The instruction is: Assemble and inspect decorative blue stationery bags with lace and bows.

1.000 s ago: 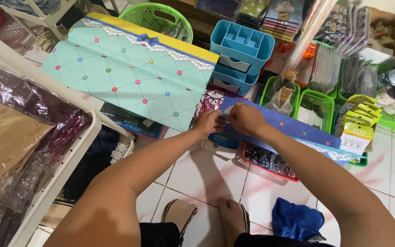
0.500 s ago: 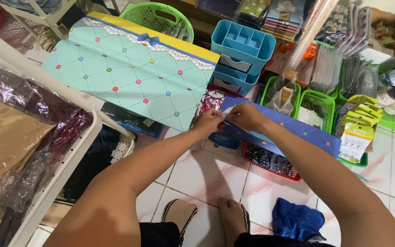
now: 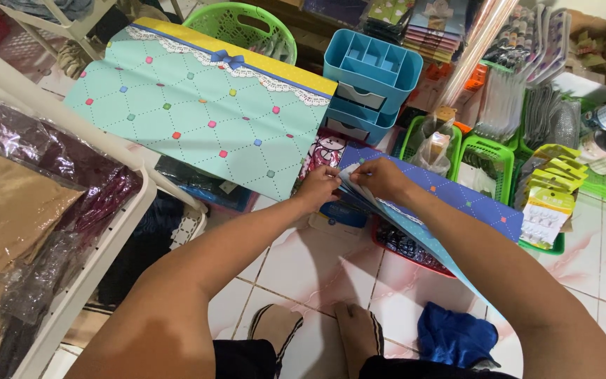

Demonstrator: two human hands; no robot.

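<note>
White-tiled floor point(image 3: 303, 270) carries crowded baskets and boxes. Beyond the blue drawer organiser point(image 3: 367, 83), a green basket point(image 3: 247, 24) stands; left of the organiser leans a large teal sheet point(image 3: 198, 119) with a yellow, lace-trimmed edge. Just below the organiser, both hands meet on a stack of blue patterned sheets point(image 3: 450, 196). The left hand point(image 3: 317, 188) pinches the stack's near corner with its fingers pressed together; the right hand point(image 3: 381, 179) pinches the sheets' pale edge beside it. A blue cloth point(image 3: 454, 335) lies by the person's feet.
</note>
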